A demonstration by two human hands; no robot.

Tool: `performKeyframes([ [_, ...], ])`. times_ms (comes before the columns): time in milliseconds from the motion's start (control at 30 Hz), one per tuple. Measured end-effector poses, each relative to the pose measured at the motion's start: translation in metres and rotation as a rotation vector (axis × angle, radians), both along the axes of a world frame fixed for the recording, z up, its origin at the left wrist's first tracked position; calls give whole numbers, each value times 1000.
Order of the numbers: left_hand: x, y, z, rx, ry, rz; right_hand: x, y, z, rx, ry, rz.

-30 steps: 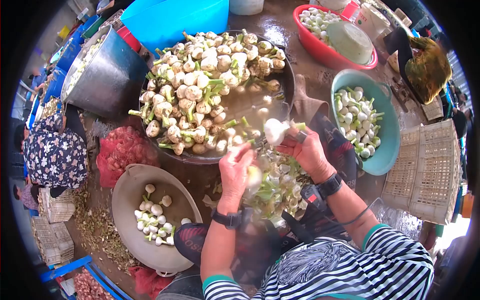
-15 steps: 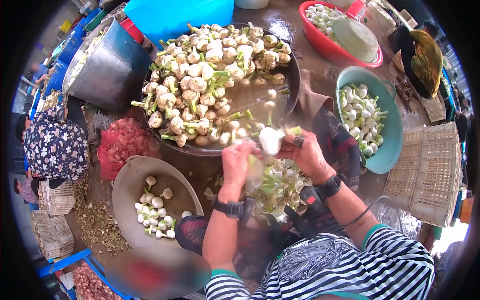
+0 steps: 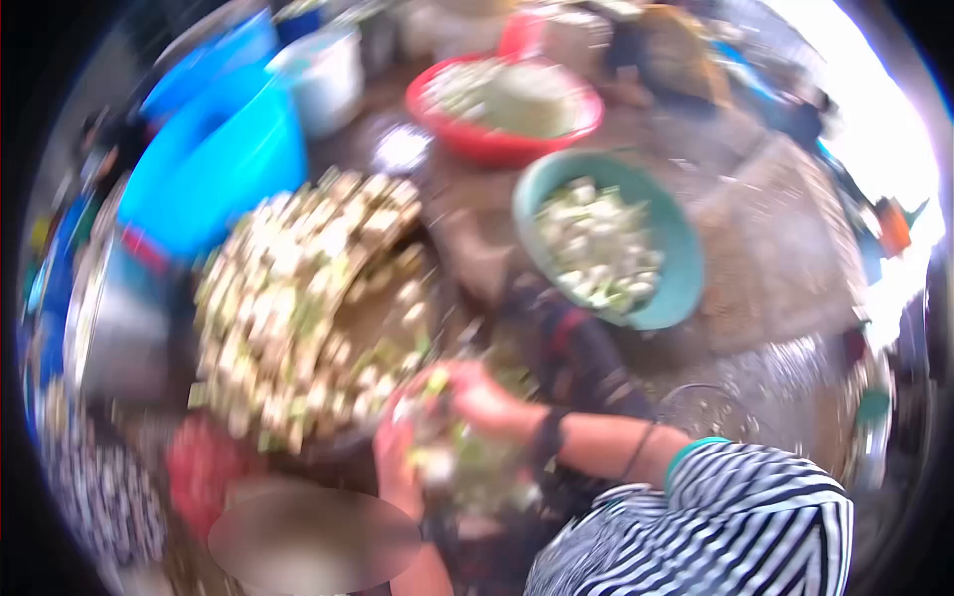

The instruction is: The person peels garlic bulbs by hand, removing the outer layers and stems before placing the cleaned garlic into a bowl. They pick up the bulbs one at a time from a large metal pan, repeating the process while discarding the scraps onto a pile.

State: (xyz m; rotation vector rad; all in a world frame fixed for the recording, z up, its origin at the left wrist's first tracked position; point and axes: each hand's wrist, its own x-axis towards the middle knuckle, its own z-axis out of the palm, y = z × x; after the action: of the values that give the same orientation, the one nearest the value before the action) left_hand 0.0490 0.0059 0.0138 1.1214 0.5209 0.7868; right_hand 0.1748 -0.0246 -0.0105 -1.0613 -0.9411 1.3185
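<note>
Motion blur smears both hands. My right hand (image 3: 482, 399) has its fingers curled in beside a green stem end (image 3: 437, 380), which seems to belong to a garlic bulb. Just below and to the left is my left hand (image 3: 397, 452), its fingers too smeared to read. A pale, bulb-like shape (image 3: 434, 463) shows beside it; whether it is held is unclear. Under the hands lies a blurred heap of garlic peelings (image 3: 492, 472) on my lap. The wide dark basin (image 3: 348, 442) heaped with unpeeled garlic (image 3: 288, 298) stands just ahead to the left.
A teal basin (image 3: 686, 253) holds peeled white garlic, with a red basin (image 3: 487, 149) of garlic behind it. Blue tubs (image 3: 214, 164) stand at the far left, above a red net sack (image 3: 204, 467). A pale woven crate (image 3: 775, 248) lies to the right.
My view has swung right, so the basins appear further left. Both hands appear lower and further left in view, close together. The white bulb between them no longer shows clearly.
</note>
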Motion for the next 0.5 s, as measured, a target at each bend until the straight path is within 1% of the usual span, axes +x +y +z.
performKeyframes([
  [33, -13, -8, 4, 329, 215, 80, -6, 7, -16, 18, -103, -100],
  [67, -26, -17, 9, 604, 404, 198, -4, 10, -6, 154, -47, -23],
  [100, -39, -15, -16, 255, 296, 195, -5, 5, 26, -53, 99, -9],
  [133, -53, -14, -41, -95, 162, 252, -5, 6, 32, -79, 193, 40],
  [167, -29, -25, 10, 16, 85, 219, 3, 5, 36, -26, 163, 134],
  [233, -28, -13, 2, -265, 62, 224, 9, 5, 42, -39, 135, 187],
  [333, -38, -15, -7, -215, 54, 202, 18, 6, 39, 24, 66, 192],
  [433, -36, -18, -4, -198, 86, 341, 34, 8, 33, -4, 287, 132],
  [467, -29, -19, -3, -276, -21, 474, 39, 8, 33, -21, 389, 151],
  [500, -36, -20, -6, -282, 14, 498, 41, 3, 28, -196, 591, 276],
])
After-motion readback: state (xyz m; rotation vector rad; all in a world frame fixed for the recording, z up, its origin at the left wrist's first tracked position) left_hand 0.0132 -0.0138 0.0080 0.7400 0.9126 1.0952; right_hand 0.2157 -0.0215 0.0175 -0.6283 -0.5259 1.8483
